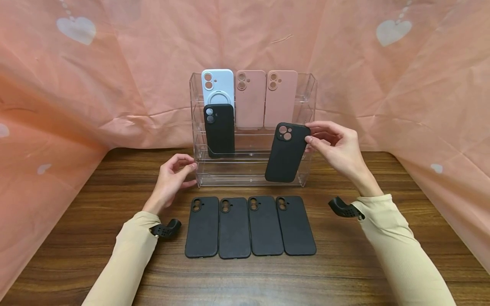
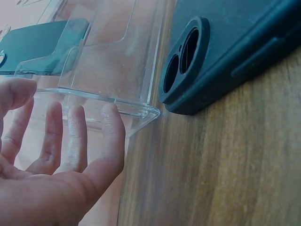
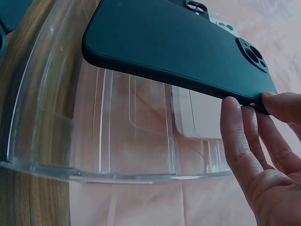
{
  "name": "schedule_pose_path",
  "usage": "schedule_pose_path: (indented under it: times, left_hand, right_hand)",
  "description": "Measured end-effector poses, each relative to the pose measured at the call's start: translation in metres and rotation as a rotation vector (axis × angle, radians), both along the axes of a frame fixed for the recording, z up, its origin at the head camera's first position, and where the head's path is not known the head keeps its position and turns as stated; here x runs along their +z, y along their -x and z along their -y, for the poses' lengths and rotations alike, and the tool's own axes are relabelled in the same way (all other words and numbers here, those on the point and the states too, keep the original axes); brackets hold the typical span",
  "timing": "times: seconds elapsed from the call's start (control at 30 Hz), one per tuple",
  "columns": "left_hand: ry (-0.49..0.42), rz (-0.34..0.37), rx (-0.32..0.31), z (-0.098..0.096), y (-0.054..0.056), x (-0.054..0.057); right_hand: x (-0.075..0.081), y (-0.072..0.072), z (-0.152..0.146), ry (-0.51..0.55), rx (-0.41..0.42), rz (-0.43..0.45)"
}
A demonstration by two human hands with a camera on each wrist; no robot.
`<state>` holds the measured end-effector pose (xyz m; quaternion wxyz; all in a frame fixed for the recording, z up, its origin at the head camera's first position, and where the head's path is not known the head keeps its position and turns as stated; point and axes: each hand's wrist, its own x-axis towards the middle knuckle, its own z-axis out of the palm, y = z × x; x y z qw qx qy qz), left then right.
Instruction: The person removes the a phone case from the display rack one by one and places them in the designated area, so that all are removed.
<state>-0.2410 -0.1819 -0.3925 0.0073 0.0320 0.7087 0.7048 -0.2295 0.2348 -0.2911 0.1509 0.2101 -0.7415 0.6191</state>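
My right hand (image 1: 337,146) pinches a black phone case (image 1: 288,159) by its upper right edge, thumb in front and fingers behind. The case tilts slightly, camera cutouts at the top, before the right part of a clear tiered rack (image 1: 245,180). In the right wrist view, the fingertips (image 3: 230,106) press on the long edge of that case (image 3: 164,49). My left hand (image 1: 172,178) is at the rack's lower left side; its loosely bent fingers touch the clear side panel. The left wrist view has those fingers (image 2: 113,122) along the panel's edge.
A white case (image 1: 217,85) and two pink cases, one at left (image 1: 250,104) and one at right (image 1: 281,102), stand on the rack's upper tier. Another black case (image 1: 220,131) stands lower left. Several black cases (image 1: 235,229) lie in a row on the wooden table (image 1: 337,263). Pink cloth (image 1: 153,63) surrounds it.
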Motion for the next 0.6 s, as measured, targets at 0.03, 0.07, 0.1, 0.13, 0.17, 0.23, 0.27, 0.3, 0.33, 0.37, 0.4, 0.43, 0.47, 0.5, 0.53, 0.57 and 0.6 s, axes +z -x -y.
schedule_pose_path:
  times: [0.03,0.07,0.1,0.13,0.17,0.23,0.27,0.3,0.33,0.37,0.4,0.43,0.47,0.5,0.53,0.57,0.6]
  left_hand:
    - [0.001,-0.001,-0.001,0.0,0.0,0.0]
    - [0.003,-0.001,0.0,0.0,0.0,0.0]
    - [0.005,-0.001,0.0,0.0,0.001,0.0]
    - [0.005,-0.001,0.0,0.0,0.001,0.0]
    - [0.005,-0.001,-0.001,0.0,0.001,0.0]
    - [0.004,-0.001,-0.002,0.0,0.001,0.0]
    - [0.003,0.0,-0.002,0.0,0.001,0.0]
    - [0.002,0.0,-0.003,0.0,0.0,0.001]
    - [0.001,0.0,-0.004,0.0,0.0,0.001]
    - [0.0,0.001,-0.003,0.0,0.0,0.001]
    - [0.0,0.002,-0.003,0.0,0.0,0.001]
    - [-0.001,0.003,-0.003,0.0,0.0,0.001]
    - [-0.002,0.003,-0.003,0.0,0.0,0.001]
    - [-0.002,0.004,-0.003,0.0,-0.001,0.001]
    - [-0.003,0.004,-0.003,0.0,-0.001,0.001]
    - [-0.003,0.004,-0.003,0.0,-0.001,0.001]
    - [-0.003,0.005,-0.003,0.0,-0.001,0.001]
  right_hand:
    - [0.0,-0.001,-0.001,-0.012,-0.006,0.0]
    - [-0.001,-0.002,-0.002,-0.018,-0.009,0.003]
    - [-0.001,-0.003,-0.003,-0.024,-0.012,0.006]
    - [-0.001,-0.004,-0.004,-0.034,-0.016,0.008]
    - [-0.002,-0.005,-0.005,-0.039,-0.016,0.013]
    - [-0.002,-0.007,-0.007,-0.04,-0.011,0.026]
    - [-0.003,-0.008,-0.008,-0.036,-0.004,0.032]
    - [-0.003,-0.008,-0.009,-0.035,0.001,0.037]
    - [-0.004,-0.009,-0.01,-0.031,0.009,0.044]
    - [-0.005,-0.01,-0.011,-0.025,0.016,0.05]
    - [-0.005,-0.011,-0.012,-0.022,0.02,0.054]
    - [-0.006,-0.011,-0.013,-0.022,0.022,0.055]
    - [-0.007,-0.012,-0.014,-0.024,0.021,0.057]
    - [-0.007,-0.013,-0.015,-0.023,0.022,0.06]
    - [-0.008,-0.014,-0.017,-0.026,0.02,0.06]
    - [-0.009,-0.014,-0.018,-0.028,0.019,0.062]
    - [-0.01,-0.015,-0.019,-0.033,0.016,0.063]
